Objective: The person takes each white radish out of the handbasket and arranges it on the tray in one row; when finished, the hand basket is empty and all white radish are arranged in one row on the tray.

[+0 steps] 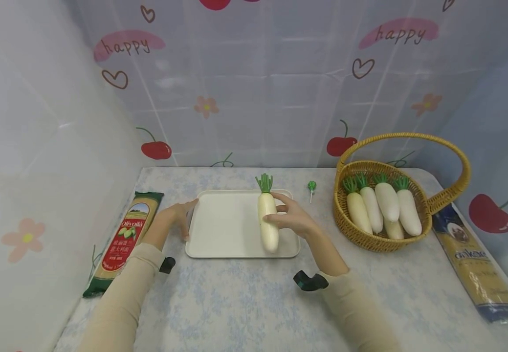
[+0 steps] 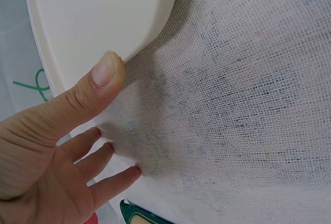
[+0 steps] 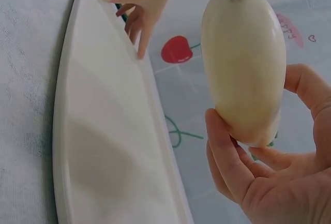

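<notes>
My right hand point(image 1: 295, 218) grips a white radish point(image 1: 268, 215) with a short green top over the right part of a white rectangular tray point(image 1: 223, 225). In the right wrist view the radish point(image 3: 243, 58) is held off the tray point(image 3: 103, 105), its root tip toward the camera, fingers and thumb on opposite sides. My left hand point(image 1: 178, 215) is at the tray's left edge. Its thumb lies right at the rim of the tray point(image 2: 103, 17) in the left wrist view, and the other fingers of that hand point(image 2: 57, 146) are spread, holding nothing.
A wicker basket point(image 1: 361, 242) with a tall handle holds several white radishes point(image 1: 387, 200) on the right. Beyond it lies a pasta packet point(image 1: 478, 264); another pasta packet point(image 1: 123, 239) lies at the left. A green lollipop point(image 1: 312, 187) rests between tray and basket.
</notes>
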Motion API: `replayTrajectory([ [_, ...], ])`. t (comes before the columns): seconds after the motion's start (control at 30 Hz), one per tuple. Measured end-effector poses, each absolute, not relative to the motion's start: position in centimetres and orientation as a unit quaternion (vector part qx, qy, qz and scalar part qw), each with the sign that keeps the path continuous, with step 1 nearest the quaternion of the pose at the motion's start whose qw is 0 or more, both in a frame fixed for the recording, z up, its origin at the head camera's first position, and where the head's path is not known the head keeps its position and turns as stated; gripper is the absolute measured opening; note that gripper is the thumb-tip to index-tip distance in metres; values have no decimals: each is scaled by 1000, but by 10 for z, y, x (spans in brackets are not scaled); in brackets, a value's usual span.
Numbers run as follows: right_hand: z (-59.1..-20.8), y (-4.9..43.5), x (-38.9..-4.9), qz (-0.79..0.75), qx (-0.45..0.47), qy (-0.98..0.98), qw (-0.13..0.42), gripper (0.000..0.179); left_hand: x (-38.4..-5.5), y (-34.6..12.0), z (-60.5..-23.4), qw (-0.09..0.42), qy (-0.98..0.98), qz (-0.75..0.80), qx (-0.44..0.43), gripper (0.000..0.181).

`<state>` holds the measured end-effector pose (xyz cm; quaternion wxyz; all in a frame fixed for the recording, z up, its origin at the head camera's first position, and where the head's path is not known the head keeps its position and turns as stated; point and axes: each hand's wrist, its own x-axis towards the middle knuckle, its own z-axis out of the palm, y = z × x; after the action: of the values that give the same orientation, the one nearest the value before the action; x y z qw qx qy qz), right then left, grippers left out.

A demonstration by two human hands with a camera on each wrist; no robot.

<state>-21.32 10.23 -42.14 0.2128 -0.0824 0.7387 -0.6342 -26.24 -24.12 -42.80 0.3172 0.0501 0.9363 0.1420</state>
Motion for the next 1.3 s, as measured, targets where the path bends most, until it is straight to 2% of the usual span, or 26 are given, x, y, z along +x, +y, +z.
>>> replayTrajectory([
  [0.77,-441,45,-233,-666,-84,705,227,83,-269,-243,-435,309,940,130,66,124],
  [1.3,-462,-2,-246,-674,-45,705,218,81,-267,-240,-432,315,939,129,55,124],
])
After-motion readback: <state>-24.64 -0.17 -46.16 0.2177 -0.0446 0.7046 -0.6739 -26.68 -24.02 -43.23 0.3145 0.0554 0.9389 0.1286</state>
